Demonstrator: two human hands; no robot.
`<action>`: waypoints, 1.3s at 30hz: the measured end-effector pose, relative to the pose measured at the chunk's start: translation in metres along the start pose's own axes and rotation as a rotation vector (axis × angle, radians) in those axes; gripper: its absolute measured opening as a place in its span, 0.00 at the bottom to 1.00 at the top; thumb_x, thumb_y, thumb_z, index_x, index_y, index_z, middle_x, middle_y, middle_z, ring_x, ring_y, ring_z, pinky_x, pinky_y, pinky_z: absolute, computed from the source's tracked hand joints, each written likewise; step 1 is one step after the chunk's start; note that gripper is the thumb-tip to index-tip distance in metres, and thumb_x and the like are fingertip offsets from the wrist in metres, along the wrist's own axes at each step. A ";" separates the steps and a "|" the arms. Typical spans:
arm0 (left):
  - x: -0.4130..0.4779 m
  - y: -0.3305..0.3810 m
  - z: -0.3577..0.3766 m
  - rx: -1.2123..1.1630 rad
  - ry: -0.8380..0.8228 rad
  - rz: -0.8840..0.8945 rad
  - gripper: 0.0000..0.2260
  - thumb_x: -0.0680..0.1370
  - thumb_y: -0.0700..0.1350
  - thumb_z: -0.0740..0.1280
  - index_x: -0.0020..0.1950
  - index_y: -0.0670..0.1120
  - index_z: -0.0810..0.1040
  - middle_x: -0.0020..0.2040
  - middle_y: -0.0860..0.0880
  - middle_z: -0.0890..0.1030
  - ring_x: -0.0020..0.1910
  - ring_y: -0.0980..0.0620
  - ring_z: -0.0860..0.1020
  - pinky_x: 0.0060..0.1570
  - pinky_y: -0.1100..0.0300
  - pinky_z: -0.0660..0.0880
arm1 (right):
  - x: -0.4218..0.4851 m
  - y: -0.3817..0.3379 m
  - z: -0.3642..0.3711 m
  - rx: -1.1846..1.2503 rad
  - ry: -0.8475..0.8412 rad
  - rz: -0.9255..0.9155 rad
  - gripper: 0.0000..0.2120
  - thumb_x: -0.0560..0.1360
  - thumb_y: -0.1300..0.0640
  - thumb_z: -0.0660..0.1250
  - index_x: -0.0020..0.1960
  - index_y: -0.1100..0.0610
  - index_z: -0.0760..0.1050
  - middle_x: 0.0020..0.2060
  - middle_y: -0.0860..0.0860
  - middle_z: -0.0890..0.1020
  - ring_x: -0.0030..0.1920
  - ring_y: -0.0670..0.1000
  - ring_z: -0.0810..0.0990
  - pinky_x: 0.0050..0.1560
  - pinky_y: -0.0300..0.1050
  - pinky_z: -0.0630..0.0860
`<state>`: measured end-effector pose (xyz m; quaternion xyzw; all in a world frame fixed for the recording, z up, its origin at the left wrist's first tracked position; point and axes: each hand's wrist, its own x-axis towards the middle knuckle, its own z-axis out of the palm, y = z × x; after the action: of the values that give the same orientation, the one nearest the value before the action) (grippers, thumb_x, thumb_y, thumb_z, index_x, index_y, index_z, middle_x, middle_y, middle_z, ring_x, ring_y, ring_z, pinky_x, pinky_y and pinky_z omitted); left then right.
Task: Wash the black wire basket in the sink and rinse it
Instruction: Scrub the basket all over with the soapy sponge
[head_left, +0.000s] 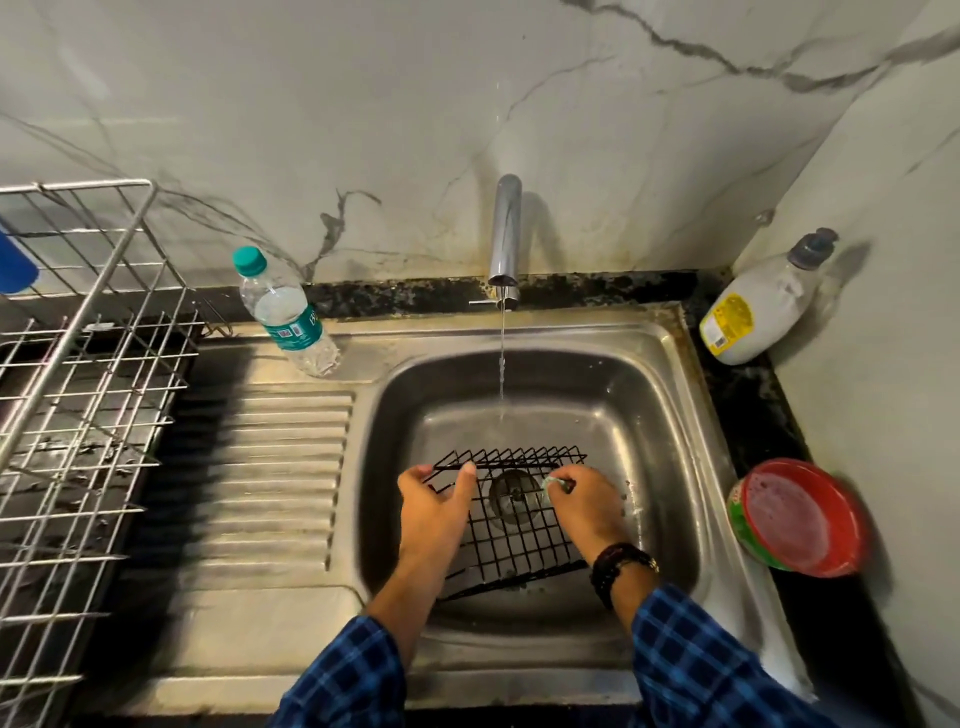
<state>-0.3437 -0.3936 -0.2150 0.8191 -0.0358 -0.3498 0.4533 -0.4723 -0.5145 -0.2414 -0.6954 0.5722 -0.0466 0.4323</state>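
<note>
The black wire basket (514, 525) is held low in the steel sink (670, 374), gripped at its far rim by the left hand (434, 499) for steadiness. This lets a green scrub pad (551, 484), pinched in the right hand (582, 501), be pressed against its wires.

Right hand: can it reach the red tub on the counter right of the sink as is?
Probably yes. The right hand is down in the sink, and only the sink's rim lies between it and the red tub. But it is pinching a green scrub pad against the black wire basket.
</note>
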 end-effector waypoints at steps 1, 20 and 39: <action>0.000 0.002 0.003 -0.007 -0.029 0.018 0.23 0.78 0.61 0.67 0.69 0.54 0.67 0.55 0.51 0.80 0.53 0.55 0.78 0.52 0.58 0.75 | 0.000 0.000 -0.002 0.000 -0.004 0.003 0.06 0.80 0.57 0.66 0.54 0.55 0.80 0.46 0.47 0.79 0.45 0.45 0.77 0.34 0.28 0.65; -0.019 0.038 -0.043 -0.680 -0.389 -0.054 0.14 0.77 0.63 0.62 0.53 0.57 0.79 0.28 0.55 0.60 0.23 0.59 0.56 0.24 0.66 0.49 | -0.031 -0.074 -0.051 -0.228 0.005 -0.696 0.07 0.81 0.54 0.64 0.55 0.52 0.81 0.50 0.41 0.75 0.49 0.39 0.75 0.54 0.28 0.69; -0.018 0.080 -0.049 -0.955 -0.316 0.041 0.10 0.82 0.57 0.59 0.51 0.57 0.79 0.24 0.55 0.61 0.20 0.60 0.57 0.21 0.66 0.50 | -0.078 -0.110 -0.057 -0.244 0.021 -0.715 0.07 0.80 0.54 0.65 0.56 0.50 0.81 0.51 0.41 0.78 0.47 0.38 0.76 0.51 0.28 0.74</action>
<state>-0.3069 -0.3981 -0.1271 0.4564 0.0439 -0.4377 0.7734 -0.4478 -0.4839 -0.1005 -0.8969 0.2993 -0.1334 0.2969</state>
